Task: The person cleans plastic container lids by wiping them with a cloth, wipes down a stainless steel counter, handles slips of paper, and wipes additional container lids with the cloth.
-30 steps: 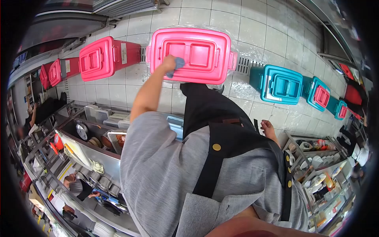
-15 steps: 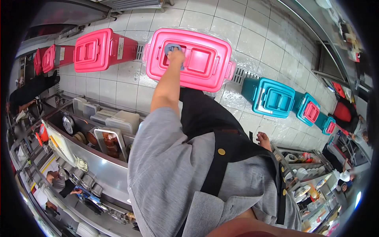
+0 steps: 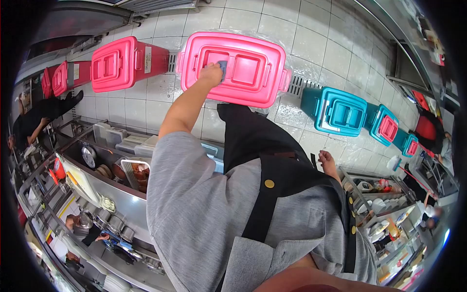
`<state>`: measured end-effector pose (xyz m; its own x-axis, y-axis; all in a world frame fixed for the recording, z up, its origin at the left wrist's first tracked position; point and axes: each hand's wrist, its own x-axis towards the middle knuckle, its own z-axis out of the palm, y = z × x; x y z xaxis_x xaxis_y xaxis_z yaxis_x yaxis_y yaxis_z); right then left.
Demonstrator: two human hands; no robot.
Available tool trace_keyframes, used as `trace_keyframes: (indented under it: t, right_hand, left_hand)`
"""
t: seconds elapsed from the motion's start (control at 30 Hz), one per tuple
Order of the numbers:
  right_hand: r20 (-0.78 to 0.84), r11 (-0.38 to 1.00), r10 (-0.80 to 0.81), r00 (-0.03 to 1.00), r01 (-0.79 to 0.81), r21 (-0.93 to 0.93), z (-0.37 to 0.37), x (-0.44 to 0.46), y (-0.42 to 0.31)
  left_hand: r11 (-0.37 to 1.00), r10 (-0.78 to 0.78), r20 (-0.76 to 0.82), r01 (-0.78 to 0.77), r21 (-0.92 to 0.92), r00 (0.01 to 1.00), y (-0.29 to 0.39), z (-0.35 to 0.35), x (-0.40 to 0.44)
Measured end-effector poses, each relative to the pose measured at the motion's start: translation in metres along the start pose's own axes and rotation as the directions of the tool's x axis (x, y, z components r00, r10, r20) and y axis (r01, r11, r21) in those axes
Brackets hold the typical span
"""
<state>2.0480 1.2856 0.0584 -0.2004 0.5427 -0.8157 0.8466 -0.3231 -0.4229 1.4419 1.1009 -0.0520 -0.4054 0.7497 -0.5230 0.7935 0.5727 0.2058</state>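
My left hand [image 3: 210, 74] is closed around a blue-grey cloth [image 3: 223, 71], part of which shows beyond the fingers. The hand presses it on the left recess of a big pink lid [image 3: 245, 92]. That lid covers a pink bin standing on the tiled floor, with clear plastic showing around its rim. My right hand [image 3: 327, 158] hangs beside the dark apron [image 3: 258, 131], its fingers loosely bent and apart, with nothing seen in it.
To the left stand more pink bins [image 3: 114, 65], one with a label. Teal bins [image 3: 340, 112] line the right side, some with pink lid parts. A steel counter [image 3: 124, 207] with containers runs along the lower left. Other people [image 3: 41, 119] are at the edges.
My left hand has slid a little down and left over the lid, and less cloth shows now. My right hand still hangs at my side. A person at the far left has shifted.
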Motion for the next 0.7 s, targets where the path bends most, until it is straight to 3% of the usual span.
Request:
trace_keyframes:
  t: [0.07,0.13,0.27,0.3,0.33,0.37,0.47,0.53,0.57,0.63,0.67,0.7]
  right_hand:
    - [-0.004,0.999,0.038,0.999,-0.038,0.0,0.003,-0.004,-0.019]
    - [0.007,1.0,0.02,1.0,-0.02,0.007,0.006,0.002,-0.016]
    - [-0.005,0.999,-0.025,1.0,0.025,0.041,0.013,0.001,-0.012]
    - [-0.013,0.998,-0.02,1.0,0.02,0.052,0.012,-0.003,-0.011]
    - [-0.023,0.998,-0.01,1.0,0.011,0.062,0.012,-0.005,-0.009]
    - [-0.029,0.997,0.005,1.0,-0.003,0.072,0.014,-0.009,-0.004]
    - [-0.016,0.996,0.065,0.998,-0.063,0.065,0.019,-0.016,0.02]
    - [0.016,0.989,0.111,0.994,-0.112,0.095,0.022,-0.012,0.045]
    - [0.052,0.981,0.148,0.988,-0.153,0.116,0.026,-0.011,0.058]
    - [0.015,0.981,0.145,0.989,-0.145,0.132,0.03,-0.016,0.059]
    - [-0.021,0.982,0.14,0.99,-0.136,0.134,0.03,-0.02,0.059]
    - [-0.019,0.979,0.152,0.988,-0.148,0.139,0.03,-0.023,0.057]
  left_hand:
    - [0.997,-0.004,0.049,0.0,0.079,0.999,0.006,-0.008,-0.009]
    - [0.993,-0.113,0.052,0.111,0.039,0.992,0.011,-0.013,-0.008]
    - [0.991,-0.128,0.101,0.123,0.055,0.987,0.004,-0.017,0.011]
    - [0.923,-0.055,0.331,0.174,-0.344,0.942,-0.017,-0.025,0.016]
    - [0.696,0.105,0.501,0.297,-0.654,0.859,-0.023,-0.035,0.02]
    - [0.705,0.111,0.51,0.294,-0.646,0.853,-0.017,-0.037,0.024]
    - [0.953,-0.001,0.046,0.015,-0.302,0.999,0.037,-0.077,0.014]
    - [0.997,0.071,-0.295,-0.068,0.022,0.953,0.072,-0.09,0.012]
    - [0.997,0.08,-0.289,-0.075,0.028,0.954,0.083,-0.086,0.018]
    - [0.809,0.207,0.037,-0.192,0.556,0.978,0.094,-0.071,0.038]
    - [0.765,0.294,-0.051,-0.203,0.612,0.955,0.089,-0.054,0.045]
    - [0.762,0.299,-0.039,-0.214,0.612,0.954,0.089,-0.051,0.042]
